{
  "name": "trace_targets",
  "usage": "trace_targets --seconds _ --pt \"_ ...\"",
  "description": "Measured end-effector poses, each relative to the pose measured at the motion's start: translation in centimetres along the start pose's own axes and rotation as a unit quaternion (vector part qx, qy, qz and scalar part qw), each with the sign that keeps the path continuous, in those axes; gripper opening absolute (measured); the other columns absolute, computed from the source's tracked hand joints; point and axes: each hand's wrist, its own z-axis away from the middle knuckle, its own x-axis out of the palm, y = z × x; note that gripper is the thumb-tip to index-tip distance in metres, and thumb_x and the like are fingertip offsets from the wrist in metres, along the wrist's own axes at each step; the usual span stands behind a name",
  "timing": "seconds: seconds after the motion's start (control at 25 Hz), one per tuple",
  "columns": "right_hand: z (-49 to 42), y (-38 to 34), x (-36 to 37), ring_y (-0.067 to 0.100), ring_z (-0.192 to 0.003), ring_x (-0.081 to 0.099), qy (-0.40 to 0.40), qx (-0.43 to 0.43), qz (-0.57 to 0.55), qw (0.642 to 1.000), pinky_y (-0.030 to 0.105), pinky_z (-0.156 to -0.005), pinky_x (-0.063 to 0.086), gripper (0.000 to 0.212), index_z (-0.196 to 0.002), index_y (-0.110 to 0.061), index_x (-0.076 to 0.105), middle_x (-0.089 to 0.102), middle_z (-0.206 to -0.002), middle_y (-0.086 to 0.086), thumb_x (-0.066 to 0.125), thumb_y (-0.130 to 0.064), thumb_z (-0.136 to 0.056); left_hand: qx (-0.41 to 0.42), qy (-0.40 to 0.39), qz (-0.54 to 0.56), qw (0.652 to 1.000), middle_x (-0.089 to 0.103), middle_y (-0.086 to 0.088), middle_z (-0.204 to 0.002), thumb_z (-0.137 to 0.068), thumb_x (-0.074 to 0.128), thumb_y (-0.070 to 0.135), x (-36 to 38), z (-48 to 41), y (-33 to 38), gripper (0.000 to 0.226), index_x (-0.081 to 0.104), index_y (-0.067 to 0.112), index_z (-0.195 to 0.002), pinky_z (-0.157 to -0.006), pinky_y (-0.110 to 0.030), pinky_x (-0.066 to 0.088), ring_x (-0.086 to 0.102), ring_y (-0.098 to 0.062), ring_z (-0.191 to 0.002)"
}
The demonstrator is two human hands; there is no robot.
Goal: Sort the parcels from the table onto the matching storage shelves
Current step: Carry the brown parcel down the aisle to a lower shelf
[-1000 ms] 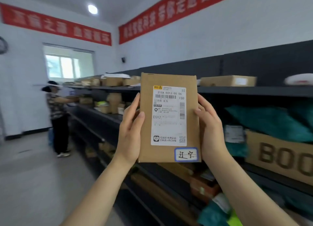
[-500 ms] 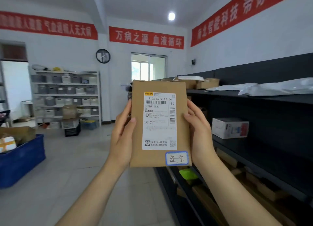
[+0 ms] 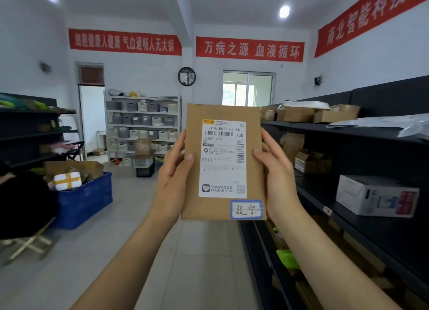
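Note:
I hold a flat brown cardboard parcel upright in front of me at chest height. It carries a white shipping label and a small blue-edged handwritten tag at its lower right. My left hand grips its left edge, thumb on the front. My right hand grips the right edge the same way. A dark storage shelf runs along the right wall, an arm's length from the parcel.
The right shelf holds brown boxes, grey mail bags and a white box. A blue crate of parcels stands on the floor at left, beside another dark shelf. A white rack stands against the far wall.
My view has swung left, from facing the right shelf to looking down the aisle. Both hands keep the same hold on the parcel. The person seen earlier is out of view.

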Motion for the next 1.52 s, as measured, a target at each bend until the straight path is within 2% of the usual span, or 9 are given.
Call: trace_targets --seconds 0.12,0.2,0.32,0.44,0.64,0.84,1.16,1.36,1.52 --pt "-2.1 1.7 -0.4 0.013 -0.091 0.072 0.000 0.004 -0.013 1.000 0.029 -0.075 0.060 0.046 -0.130 -0.027 0.058 0.073 -0.113 0.000 0.050 -0.003 -0.092 0.001 -0.004 -0.020 1.000 0.049 -0.001 -0.139 -0.090 0.053 0.027 -0.1 -1.5 -1.2 0.045 0.042 0.054 -0.125 -0.099 -0.046 0.046 0.056 -0.019 -0.120" --pt "-3.7 3.2 0.0 0.012 -0.091 0.071 -0.003 0.005 -0.014 1.000 0.028 -0.075 0.059 0.047 -0.131 -0.027 0.057 0.073 -0.110 -0.001 0.049 -0.003 -0.092 -0.002 -0.006 -0.026 1.000 0.050 0.003 -0.138 -0.085 0.054 0.032 -0.7 -2.9 -2.3 0.046 0.043 0.056 -0.123 -0.100 -0.043 0.046 0.055 -0.016 -0.120" --pt "-6.0 5.7 0.9 0.010 -0.088 0.071 -0.007 0.004 -0.018 1.000 0.026 -0.074 0.059 0.045 -0.129 -0.027 0.058 0.073 -0.104 -0.004 0.048 -0.002 -0.093 -0.007 0.007 -0.027 1.000 0.052 0.007 -0.135 -0.091 0.053 0.024 -2.2 -5.0 -4.4 0.044 0.042 0.055 -0.121 -0.096 -0.037 0.049 0.057 -0.013 -0.117" --pt "-8.1 7.9 2.5 0.010 -0.088 0.072 -0.009 -0.003 -0.016 1.000 0.025 -0.072 0.059 0.046 -0.131 -0.025 0.057 0.072 -0.111 -0.001 0.047 -0.001 -0.093 -0.003 -0.007 -0.024 1.000 0.055 0.011 -0.129 -0.093 0.047 0.020 -3.9 -7.3 -6.2 0.044 0.040 0.054 -0.120 -0.092 -0.032 0.052 0.059 -0.010 -0.113" --pt "-11.9 11.4 5.8 0.008 -0.085 0.072 -0.008 -0.019 -0.023 1.000 0.022 -0.065 0.057 0.045 -0.128 -0.025 0.059 0.074 -0.104 -0.004 0.046 0.000 -0.093 -0.004 -0.022 -0.032 0.999 0.051 -0.002 -0.137 -0.083 0.058 0.038 -8.2 -12.0 -9.1 0.047 0.039 0.060 -0.119 -0.096 -0.039 0.049 0.055 -0.018 -0.120" --pt "-15.4 14.5 7.4 0.012 -0.089 0.071 -0.002 -0.011 -0.034 0.999 0.024 -0.070 0.058 0.043 -0.123 -0.024 0.061 0.069 -0.119 0.007 0.046 0.001 -0.092 -0.018 -0.040 -0.014 0.999 0.047 0.009 -0.140 -0.081 0.054 0.040 -10.6 -15.5 -12.3 0.049 0.041 0.062 -0.122 -0.099 -0.049 0.045 0.054 -0.016 -0.121" --pt "-21.9 18.0 5.4 0.007 -0.084 0.072 -0.024 -0.014 -0.003 1.000 0.021 -0.064 0.056 0.044 -0.128 -0.024 0.058 0.075 -0.100 -0.006 0.047 0.000 -0.093 -0.024 -0.030 -0.006 0.999 0.048 0.011 -0.139 -0.081 0.057 0.041 -9.5 -20.2 -17.7 0.051 0.039 0.060 -0.126 -0.098 -0.050 0.046 0.055 -0.015 -0.120" --pt "-25.5 20.3 3.1 0.009 -0.088 0.072 -0.034 -0.002 -0.006 0.999 0.023 -0.067 0.057 0.045 -0.127 -0.028 0.059 0.076 -0.099 -0.009 0.048 -0.002 -0.092 -0.021 -0.012 -0.013 1.000 0.048 0.012 -0.139 -0.079 0.053 0.042 -7.8 -22.2 -20.6 0.050 0.038 0.062 -0.122 -0.098 -0.046 0.047 0.057 -0.011 -0.118" --pt "-27.3 21.9 2.4 0.009 -0.086 0.073 -0.035 0.003 0.002 0.999 0.023 -0.065 0.057 0.044 -0.127 -0.030 0.058 0.076 -0.097 -0.011 0.048 -0.003 -0.093 -0.026 -0.015 -0.014 0.999 0.047 0.011 -0.139 -0.087 0.054 0.036 -7.4 -23.8 -23.1 0.051 0.036 0.055 -0.130 -0.100 -0.046 0.046 0.054 -0.011 -0.121"
